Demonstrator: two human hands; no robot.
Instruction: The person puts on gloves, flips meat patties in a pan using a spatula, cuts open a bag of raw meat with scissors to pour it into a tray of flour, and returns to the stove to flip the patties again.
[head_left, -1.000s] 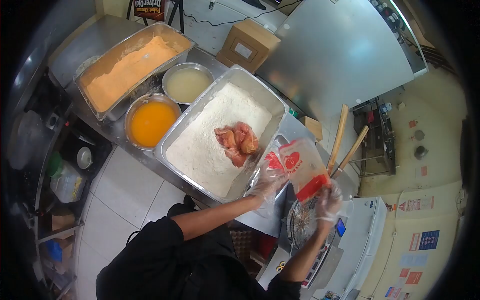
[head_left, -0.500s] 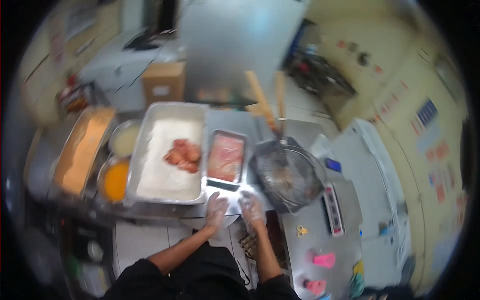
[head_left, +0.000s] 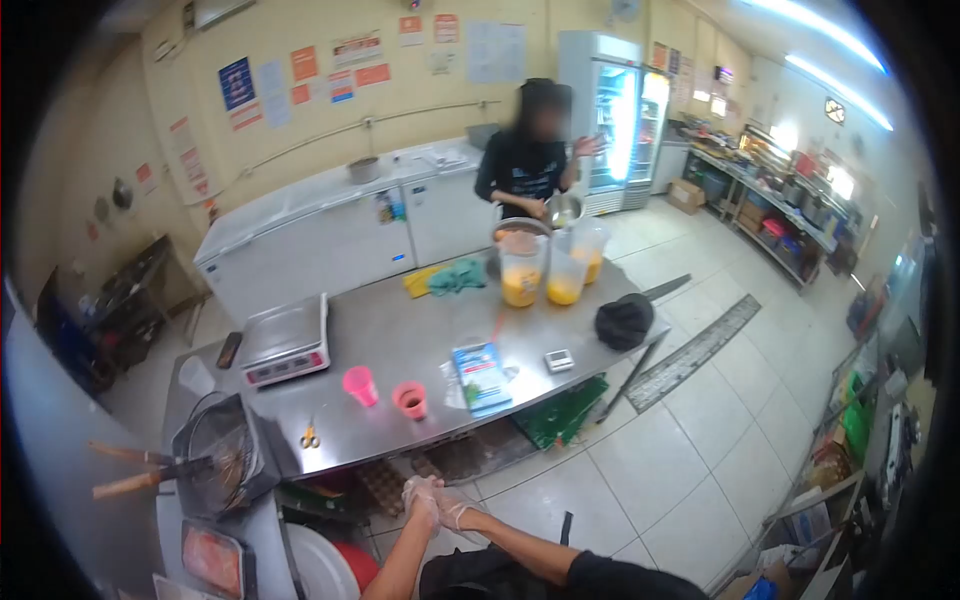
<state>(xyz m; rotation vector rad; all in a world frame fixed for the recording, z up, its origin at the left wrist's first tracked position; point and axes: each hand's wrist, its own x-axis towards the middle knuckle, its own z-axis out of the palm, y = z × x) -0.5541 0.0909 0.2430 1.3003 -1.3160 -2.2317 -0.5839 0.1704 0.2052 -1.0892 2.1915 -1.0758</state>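
My left hand (head_left: 421,494) and my right hand (head_left: 455,508), both in clear plastic gloves, are brought together in front of my body. Their fingers are closed against each other, and no object shows between them. They are just off the front edge of the steel table (head_left: 400,300). Yellow-handled scissors (head_left: 310,434) lie on that table, with a pink cup (head_left: 360,386) and a second pink cup (head_left: 409,400) holding something dark. At lower left is a metal tray of raw meat (head_left: 215,560), beside a dark basin (head_left: 262,455) with a wire strainer (head_left: 228,455).
A co-worker (head_left: 525,150) stands across the table, near pitchers of orange liquid (head_left: 522,280). A scale (head_left: 285,340), a blue-and-white packet (head_left: 482,378), a small white device (head_left: 559,360) and a black cloth-like bundle (head_left: 625,321) are on the table. Egg trays (head_left: 382,487) sit underneath.
My view has swung right, from the white flour-like tray to the steel table and co-worker. My hands, apart with fingers spread before, are now pressed together.
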